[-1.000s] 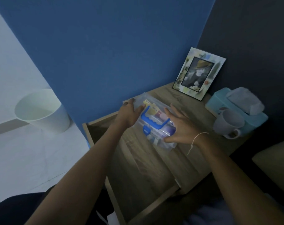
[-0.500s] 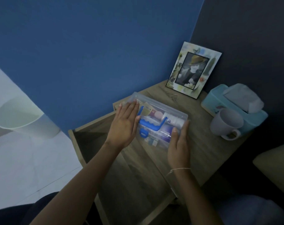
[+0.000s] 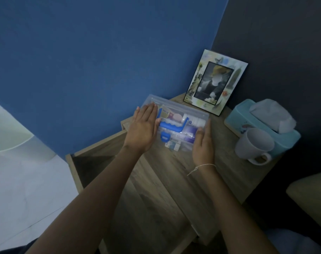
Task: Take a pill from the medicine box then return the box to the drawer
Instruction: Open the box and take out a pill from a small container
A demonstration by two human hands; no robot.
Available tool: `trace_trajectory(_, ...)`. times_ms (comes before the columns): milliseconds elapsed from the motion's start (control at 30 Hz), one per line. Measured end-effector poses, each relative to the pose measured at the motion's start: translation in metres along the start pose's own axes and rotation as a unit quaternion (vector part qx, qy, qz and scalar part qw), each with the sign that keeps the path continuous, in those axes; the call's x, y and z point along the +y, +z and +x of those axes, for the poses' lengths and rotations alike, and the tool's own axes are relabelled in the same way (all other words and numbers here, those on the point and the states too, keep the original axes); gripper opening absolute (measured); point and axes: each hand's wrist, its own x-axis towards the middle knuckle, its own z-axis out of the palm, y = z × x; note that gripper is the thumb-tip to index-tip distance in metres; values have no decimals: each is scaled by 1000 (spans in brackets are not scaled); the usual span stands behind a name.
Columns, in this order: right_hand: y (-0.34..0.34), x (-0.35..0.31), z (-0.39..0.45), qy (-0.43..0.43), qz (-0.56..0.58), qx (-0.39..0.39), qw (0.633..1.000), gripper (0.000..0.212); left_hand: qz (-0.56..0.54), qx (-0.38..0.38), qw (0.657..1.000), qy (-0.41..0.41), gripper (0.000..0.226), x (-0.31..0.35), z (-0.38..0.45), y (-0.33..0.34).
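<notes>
The medicine box [image 3: 181, 123] is clear plastic with a blue handle and latch, and packets and bottles show through its lid. It sits at the back left of the wooden nightstand top [image 3: 222, 165]. My left hand [image 3: 143, 129] lies flat over its left end with the fingers straight. My right hand [image 3: 203, 145] presses against its right end, thumb on the lid. The box is held between the two palms. The drawer [image 3: 93, 162] stands pulled out below and to the left, its inside dark. No loose pill is visible.
A photo frame [image 3: 215, 81] leans on the dark wall behind the box. A teal tissue box [image 3: 262, 123] and a pale mug [image 3: 253, 145] stand at the right. A white bin [image 3: 13, 136] sits on the floor at the left, against the blue wall.
The box has shifted back and right onto the nightstand top. My fingers have straightened, the left hand now flat on the lid and the right along the box's end.
</notes>
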Motion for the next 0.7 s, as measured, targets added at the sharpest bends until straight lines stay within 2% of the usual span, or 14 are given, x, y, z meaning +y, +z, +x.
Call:
trace_trajectory(400,6,-3,16,-17,32,-13,999,55,5,7,1000,-9,51,-6,12,3)
trace_trajectory(533,7,11,-8,0,62,-6,998,78,14,-25,1000,-3,54,-5,10,-4)
trace_trajectory(600,10,25,-25,20,61,-3,998,91,19,-5,1000,11,54,-3,3,-8)
trace_trajectory(700,14,37,-36,26,42,-12,999,87,-15,66,998,-8,51,6,-19,-6)
